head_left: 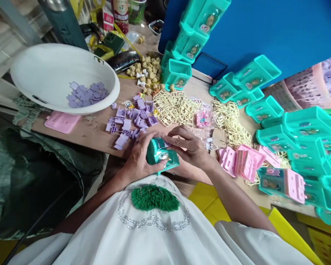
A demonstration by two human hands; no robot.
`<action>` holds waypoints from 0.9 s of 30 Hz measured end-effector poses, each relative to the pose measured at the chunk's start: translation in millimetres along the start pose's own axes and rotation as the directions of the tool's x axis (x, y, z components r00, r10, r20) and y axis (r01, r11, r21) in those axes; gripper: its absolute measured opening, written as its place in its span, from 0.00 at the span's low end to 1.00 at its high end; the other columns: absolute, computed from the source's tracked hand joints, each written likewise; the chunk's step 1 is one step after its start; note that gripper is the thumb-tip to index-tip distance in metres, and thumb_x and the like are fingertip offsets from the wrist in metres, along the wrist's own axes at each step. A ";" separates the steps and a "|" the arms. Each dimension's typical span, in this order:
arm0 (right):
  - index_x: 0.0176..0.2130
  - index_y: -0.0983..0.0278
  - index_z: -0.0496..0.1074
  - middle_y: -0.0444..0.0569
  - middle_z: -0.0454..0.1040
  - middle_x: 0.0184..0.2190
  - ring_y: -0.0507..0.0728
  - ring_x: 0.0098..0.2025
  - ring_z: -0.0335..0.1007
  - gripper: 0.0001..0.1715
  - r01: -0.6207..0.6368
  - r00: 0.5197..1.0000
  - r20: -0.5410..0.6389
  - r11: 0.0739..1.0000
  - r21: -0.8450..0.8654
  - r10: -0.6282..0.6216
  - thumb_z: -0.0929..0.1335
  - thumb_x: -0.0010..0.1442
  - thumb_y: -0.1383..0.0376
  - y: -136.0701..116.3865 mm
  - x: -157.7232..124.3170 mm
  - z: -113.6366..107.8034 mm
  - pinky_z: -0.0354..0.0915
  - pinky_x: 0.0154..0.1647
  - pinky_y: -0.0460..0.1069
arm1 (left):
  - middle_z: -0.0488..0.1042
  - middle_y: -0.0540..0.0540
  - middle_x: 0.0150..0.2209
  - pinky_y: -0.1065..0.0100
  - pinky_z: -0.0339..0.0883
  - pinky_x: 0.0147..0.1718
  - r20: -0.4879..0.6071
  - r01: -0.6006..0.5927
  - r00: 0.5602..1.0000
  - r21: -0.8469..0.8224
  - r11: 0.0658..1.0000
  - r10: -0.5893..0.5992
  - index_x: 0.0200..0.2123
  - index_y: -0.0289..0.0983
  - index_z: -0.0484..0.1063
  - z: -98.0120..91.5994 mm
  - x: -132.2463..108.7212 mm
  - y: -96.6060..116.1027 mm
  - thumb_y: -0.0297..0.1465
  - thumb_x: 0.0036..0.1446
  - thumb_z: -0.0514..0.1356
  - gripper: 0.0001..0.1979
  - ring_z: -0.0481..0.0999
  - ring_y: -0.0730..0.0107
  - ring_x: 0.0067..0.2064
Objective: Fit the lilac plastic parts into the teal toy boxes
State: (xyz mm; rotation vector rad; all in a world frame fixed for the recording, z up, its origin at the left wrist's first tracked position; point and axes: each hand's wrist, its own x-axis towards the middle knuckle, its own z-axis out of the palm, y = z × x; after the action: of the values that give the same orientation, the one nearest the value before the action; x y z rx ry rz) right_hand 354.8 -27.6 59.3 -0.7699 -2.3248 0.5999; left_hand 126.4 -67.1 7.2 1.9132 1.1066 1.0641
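Note:
A teal plastic box [169,159] with a clear front window is held close to my body at the table's front edge. My left hand [140,156] wraps round its left side, the thumb across the front. The fingers of my right hand [188,145] press together at the box's upper edge, by a small purple piece [167,144]; whether they grip it is hard to tell. Purple plastic parts [124,127] lie scattered just beyond my left hand. Cream-coloured frames [173,106] are heaped beyond both hands.
A white basin [63,70] with purple pieces stands at the left, near a pink panel [62,121]. Small bear-like figures [151,70] lie at the back. Teal boxes [278,136] are stacked at the right, beside pink panels [248,162]. A blue board [251,33] rises behind.

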 end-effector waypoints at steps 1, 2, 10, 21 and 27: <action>0.67 0.55 0.72 0.55 0.76 0.46 0.61 0.49 0.73 0.24 0.017 1.000 0.017 1.000 0.004 -0.017 0.67 0.75 0.64 1.8 0.1 -1.4 0.73 0.50 0.59 | 0.74 0.35 0.63 0.48 0.67 0.68 -0.003 0.003 1.000 0.005 1.000 -0.003 0.67 0.38 0.60 0.9 -0.8 -0.9 0.39 0.58 0.70 0.38 0.74 0.48 0.66; 0.67 0.55 0.72 0.55 0.76 0.47 0.60 0.49 0.72 0.24 0.030 0.999 0.032 1.000 0.007 -0.030 0.66 0.75 0.64 3.5 -0.2 -2.0 0.73 0.51 0.59 | 0.73 0.35 0.64 0.48 0.67 0.68 -0.008 0.006 1.000 0.008 1.000 -0.006 0.67 0.38 0.60 1.9 -1.6 -1.9 0.39 0.57 0.70 0.39 0.74 0.48 0.66; 0.71 0.56 0.66 0.56 0.75 0.50 0.61 0.51 0.70 0.28 0.062 0.997 -0.037 0.998 0.017 -0.061 0.65 0.76 0.65 8.5 -5.5 12.7 0.71 0.52 0.58 | 0.70 0.32 0.67 0.47 0.67 0.68 0.059 0.109 0.992 -0.006 0.994 -0.108 0.70 0.37 0.59 -3.2 -1.4 1.1 0.39 0.58 0.69 0.41 0.71 0.45 0.69; 0.71 0.64 0.64 0.59 0.73 0.47 0.63 0.50 0.70 0.28 0.063 0.997 -0.046 0.993 -0.098 -0.068 0.64 0.76 0.66 -1.3 -9.0 19.0 0.72 0.49 0.61 | 0.70 0.34 0.67 0.48 0.68 0.67 0.061 0.128 0.989 0.052 0.990 -0.131 0.71 0.38 0.59 -4.8 -0.3 4.0 0.39 0.57 0.69 0.42 0.73 0.47 0.67; 0.62 0.62 0.73 0.57 0.75 0.51 0.60 0.52 0.73 0.19 0.046 0.993 -0.114 0.996 0.075 -0.037 0.66 0.76 0.64 -0.1 -2.1 19.4 0.74 0.49 0.57 | 0.68 0.33 0.69 0.47 0.66 0.68 0.083 0.140 0.986 0.047 0.989 -0.144 0.73 0.39 0.56 -5.7 -0.6 3.5 0.39 0.56 0.69 0.44 0.70 0.46 0.69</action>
State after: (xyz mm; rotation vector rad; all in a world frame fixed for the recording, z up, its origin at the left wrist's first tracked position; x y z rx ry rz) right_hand 343.2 -33.4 44.8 -0.6995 -2.1963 0.6089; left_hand 122.4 -68.3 12.5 1.8630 1.2048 0.8795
